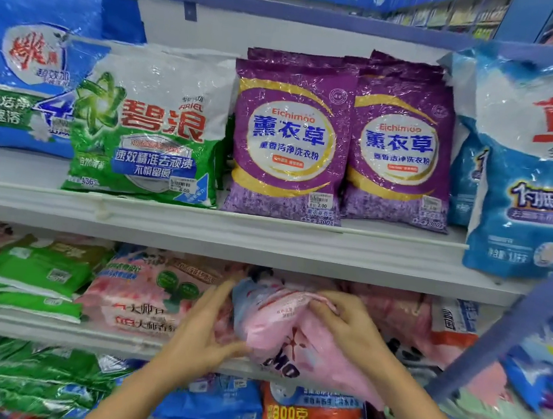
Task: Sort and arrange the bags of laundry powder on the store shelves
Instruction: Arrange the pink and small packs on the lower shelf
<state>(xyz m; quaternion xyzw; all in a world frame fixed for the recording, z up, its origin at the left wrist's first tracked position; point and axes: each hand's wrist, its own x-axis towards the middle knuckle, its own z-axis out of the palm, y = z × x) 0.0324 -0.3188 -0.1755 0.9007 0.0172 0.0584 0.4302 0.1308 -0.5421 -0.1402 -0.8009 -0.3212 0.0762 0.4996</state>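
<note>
Gripping a pink bag (288, 334) at the middle shelf (48, 328) front, both grips are clamped on it: left hand (206, 332) pinching the lower left edge, right hand (347, 331) pressing over the top right. Bag is tilting, long axis running upper-left to lower-right, print looking upside down, bottom end hanging past the shelf lip. Beside it, pink bags (148, 298) and green bags (32, 281) are lying flat, loosely stacked. Upper shelf is looking done: purple bags (290, 138) standing upright, faced forward. Lower rows are still looking messy, so roughly partway.
</note>
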